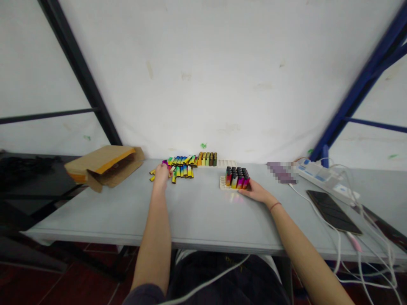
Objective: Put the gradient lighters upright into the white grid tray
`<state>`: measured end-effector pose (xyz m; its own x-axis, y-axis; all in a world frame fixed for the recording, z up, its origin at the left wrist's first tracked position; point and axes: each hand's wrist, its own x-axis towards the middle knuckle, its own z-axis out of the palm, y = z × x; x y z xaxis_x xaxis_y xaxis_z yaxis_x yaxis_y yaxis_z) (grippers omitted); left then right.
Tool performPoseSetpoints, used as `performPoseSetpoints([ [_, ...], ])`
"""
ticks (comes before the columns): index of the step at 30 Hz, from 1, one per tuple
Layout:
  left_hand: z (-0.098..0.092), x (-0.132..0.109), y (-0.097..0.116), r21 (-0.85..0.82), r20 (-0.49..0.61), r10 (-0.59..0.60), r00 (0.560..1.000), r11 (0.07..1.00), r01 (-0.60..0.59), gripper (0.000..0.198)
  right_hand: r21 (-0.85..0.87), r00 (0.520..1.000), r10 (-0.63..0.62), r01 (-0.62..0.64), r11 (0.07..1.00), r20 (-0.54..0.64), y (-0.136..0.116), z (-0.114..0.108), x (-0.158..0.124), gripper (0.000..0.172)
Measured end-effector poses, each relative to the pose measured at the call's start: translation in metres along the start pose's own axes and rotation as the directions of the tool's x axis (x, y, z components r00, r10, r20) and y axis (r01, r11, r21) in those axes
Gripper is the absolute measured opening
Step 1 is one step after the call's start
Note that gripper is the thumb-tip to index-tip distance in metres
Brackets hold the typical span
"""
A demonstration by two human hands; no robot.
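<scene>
My left hand (161, 174) reaches into a loose pile of shiny, multicoloured lighter casings (182, 171) at the back of the table. Its fingers are bent together, and what they pinch is hidden; a magenta end shows just above them. Toward the right, my right hand (257, 191) grips the near right side of a cream tray (225, 186). Several upright lighters (237, 178) with black tops and red, yellow and magenta bodies stand in that tray, while its left column shows bare slots.
Behind the pile, upright casings (207, 159) fill part of another cream tray (227, 163) by the wall. An opened cardboard box (104, 165) lies left. At right are a phone (333, 211), a blurred purple item (281, 173), a power strip (327, 182) and tangled white cables (338, 241).
</scene>
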<state>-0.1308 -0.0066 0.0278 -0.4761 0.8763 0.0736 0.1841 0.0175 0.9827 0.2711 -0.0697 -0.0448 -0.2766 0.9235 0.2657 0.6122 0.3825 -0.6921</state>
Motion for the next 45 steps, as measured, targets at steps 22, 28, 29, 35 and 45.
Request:
performPoseSetpoints([
  [22, 0.105, -0.093, -0.009, 0.262, 0.317, 0.352, 0.881, 0.86, -0.438, 0.035, 0.019, 1.0, -0.007, 0.007, 1.0, 0.0, -0.002, -0.001, 0.0, 0.054],
  [28, 0.105, -0.095, -0.008, 0.346, 0.259, 0.362, 0.896, 0.831, -0.436, 0.029, -0.004, 1.0, 0.018, -0.018, 1.0, -0.008, -0.003, -0.002, -0.002, 0.05],
  [29, 0.105, -0.096, -0.008, 0.361, 0.251, 0.376, 0.892, 0.819, -0.447, 0.028, -0.005, 1.0, 0.023, -0.023, 1.0, -0.009, -0.003, -0.002, -0.002, 0.05],
  [35, 0.108, -0.1, -0.012, 0.384, 0.258, 0.428, 0.866, 0.777, -0.498, 0.026, 0.006, 1.0, 0.012, -0.012, 1.0, -0.004, -0.002, -0.001, -0.001, 0.051],
  [45, 0.107, -0.097, -0.012, 0.406, 0.273, 0.403, 0.874, 0.775, -0.484, 0.03, 0.023, 1.0, 0.012, -0.012, 1.0, 0.019, -0.001, -0.002, -0.001, 0.054],
])
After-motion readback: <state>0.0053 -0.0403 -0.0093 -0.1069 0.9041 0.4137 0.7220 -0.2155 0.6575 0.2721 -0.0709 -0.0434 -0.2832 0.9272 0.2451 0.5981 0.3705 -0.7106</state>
